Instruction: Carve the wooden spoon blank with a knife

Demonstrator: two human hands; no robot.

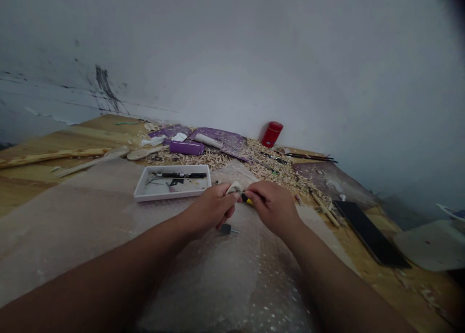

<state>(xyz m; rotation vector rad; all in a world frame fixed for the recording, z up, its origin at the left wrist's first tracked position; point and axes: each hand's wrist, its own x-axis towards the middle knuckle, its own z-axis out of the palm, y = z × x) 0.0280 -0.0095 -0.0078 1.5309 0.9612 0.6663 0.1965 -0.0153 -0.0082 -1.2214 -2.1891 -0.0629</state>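
Note:
My left hand (214,204) is closed around a small pale piece (235,187) that looks like carved wood. Right beside it, my right hand (271,202) is closed in a pinch on a small tool with a yellow and black handle (248,200). The tool's tip meets the pale piece, but the fingers hide most of it. Below my left hand, a dark grey block with a thin metal pin (225,229) lies on the clear plastic sheet (203,280).
A white tray (145,195) with slim black tools stands left of my hands. Wood shavings (283,183) are heaped behind, near a purple box (187,148) and a red can (272,134) by the wall. A black phone-like slab (370,234) and a wooden stick (325,209) lie right.

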